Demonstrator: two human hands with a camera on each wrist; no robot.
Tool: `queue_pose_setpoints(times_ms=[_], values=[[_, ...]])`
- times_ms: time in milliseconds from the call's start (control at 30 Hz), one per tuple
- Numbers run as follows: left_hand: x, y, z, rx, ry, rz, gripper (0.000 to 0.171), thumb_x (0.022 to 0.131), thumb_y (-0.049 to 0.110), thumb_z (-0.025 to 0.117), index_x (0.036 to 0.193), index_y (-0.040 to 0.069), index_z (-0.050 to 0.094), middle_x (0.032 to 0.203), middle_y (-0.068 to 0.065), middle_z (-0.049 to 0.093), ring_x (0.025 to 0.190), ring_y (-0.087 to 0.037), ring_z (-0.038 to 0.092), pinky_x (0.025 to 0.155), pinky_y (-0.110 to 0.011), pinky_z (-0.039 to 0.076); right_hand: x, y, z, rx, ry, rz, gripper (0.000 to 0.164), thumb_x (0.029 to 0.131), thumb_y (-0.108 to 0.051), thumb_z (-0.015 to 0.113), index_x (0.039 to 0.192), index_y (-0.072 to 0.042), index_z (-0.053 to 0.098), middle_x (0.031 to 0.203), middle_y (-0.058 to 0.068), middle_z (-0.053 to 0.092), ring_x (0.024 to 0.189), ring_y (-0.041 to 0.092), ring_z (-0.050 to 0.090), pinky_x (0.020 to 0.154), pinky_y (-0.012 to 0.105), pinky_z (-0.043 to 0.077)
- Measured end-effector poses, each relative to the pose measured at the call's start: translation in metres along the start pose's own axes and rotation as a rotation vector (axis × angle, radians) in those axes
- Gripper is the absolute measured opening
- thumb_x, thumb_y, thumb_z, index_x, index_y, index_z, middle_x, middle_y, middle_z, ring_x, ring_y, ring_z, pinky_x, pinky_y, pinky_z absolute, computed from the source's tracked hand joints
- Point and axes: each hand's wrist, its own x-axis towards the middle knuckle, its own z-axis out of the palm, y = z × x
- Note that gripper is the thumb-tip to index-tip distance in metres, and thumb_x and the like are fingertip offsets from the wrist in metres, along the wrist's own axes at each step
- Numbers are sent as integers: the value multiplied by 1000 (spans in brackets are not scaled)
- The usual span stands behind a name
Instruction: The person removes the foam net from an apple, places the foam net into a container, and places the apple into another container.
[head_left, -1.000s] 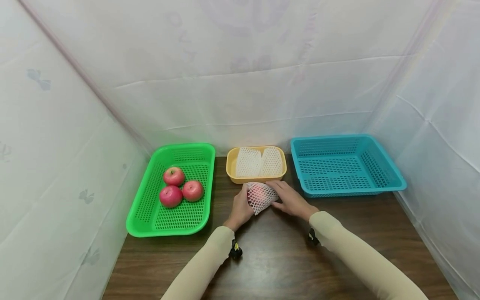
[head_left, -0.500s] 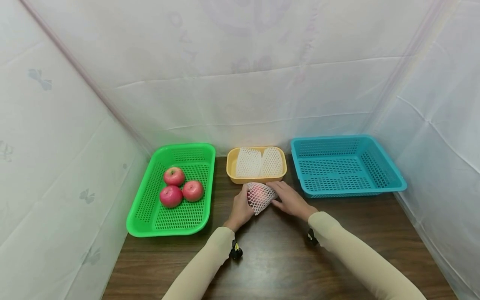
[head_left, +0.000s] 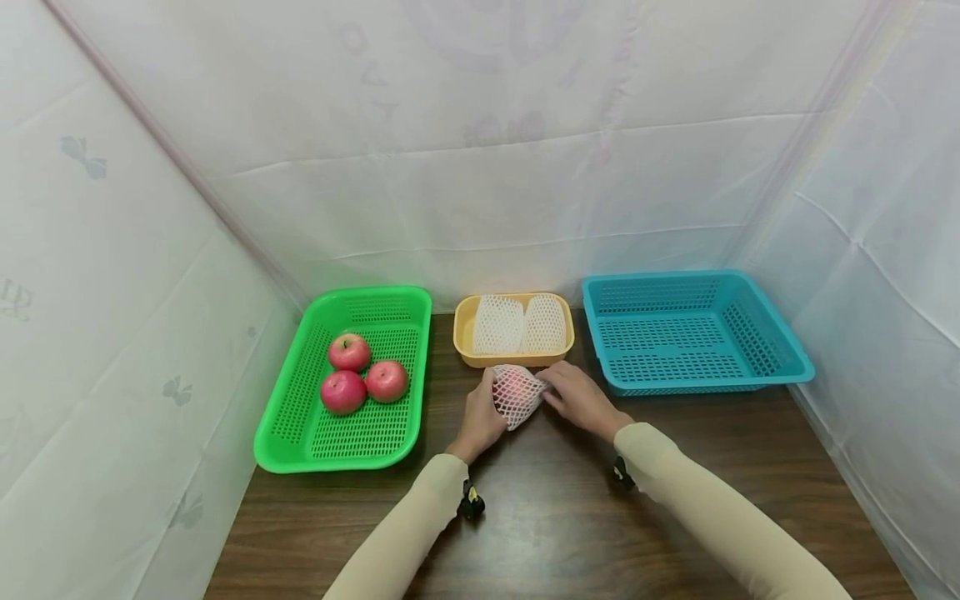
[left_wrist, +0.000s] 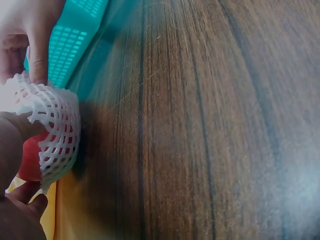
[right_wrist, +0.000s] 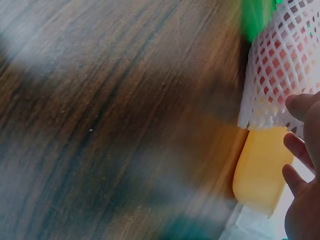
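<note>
In the head view a red apple point(left_wrist: 31, 160) sits inside a white foam net sleeve point(head_left: 517, 397), in front of the yellow tray. My left hand point(head_left: 482, 422) grips the apple and sleeve from the left; the left wrist view shows bare red skin at the sleeve's mouth. On the other side, my right hand point(head_left: 581, 402) pinches the sleeve's narrowed right end between thumb and fingers. The right wrist view shows the mesh point(right_wrist: 280, 65) stretching past the apple toward those fingertips.
A green basket point(head_left: 360, 450) at the left holds 3 red apples point(head_left: 387, 382). Foam net sleeves point(head_left: 498, 327) lie in the yellow tray point(head_left: 513, 361) at the back. To its right stands a blue basket point(head_left: 675, 387). White sheeting point(head_left: 480, 208) encloses the table's back and sides.
My right fingers have drawn together at the sleeve's right end, which looks narrower and pulled in a little to the left. My left hand keeps its grip in the same place.
</note>
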Motion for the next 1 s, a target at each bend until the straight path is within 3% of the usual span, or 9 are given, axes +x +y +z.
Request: queue_pose_setpoints(times_ms=[167, 433, 700, 1000], values=[[-2, -1, -2, 7, 29, -14, 62, 69, -16, 78, 115, 8, 44, 114, -15, 67, 104, -29, 65, 87, -42, 54, 3, -2, -2, -40, 4, 0, 18, 94, -14, 77, 112, -13, 74, 106, -1, 70, 99, 16, 60, 92, 39, 52], [-5, -9, -6, -16, 74, 20, 61, 70, -7, 84, 112, 10, 43, 110, -15, 67, 100, -27, 65, 84, -40, 54, 7, -2, -9, -71, 30, -47, 16, 92, -12, 77, 108, -14, 75, 104, -1, 72, 99, 17, 62, 93, 39, 53], [-12, -11, -11, -55, 90, 2, 78, 68, -6, 88, 131, 9, 46, 125, -19, 65, 115, -33, 64, 98, -49, 52, 10, -4, -15, -75, 36, -62, 15, 92, -10, 77, 106, -15, 74, 102, -2, 70, 96, 16, 61, 90, 37, 54], [-19, -15, -18, -8, 97, 53, 86, 67, 6, 94, 142, 5, 51, 139, -16, 60, 126, -32, 59, 107, -48, 46, 17, -6, -25, -92, 20, -89, 16, 93, -12, 76, 109, -13, 75, 103, -2, 72, 97, 16, 62, 89, 37, 54]])
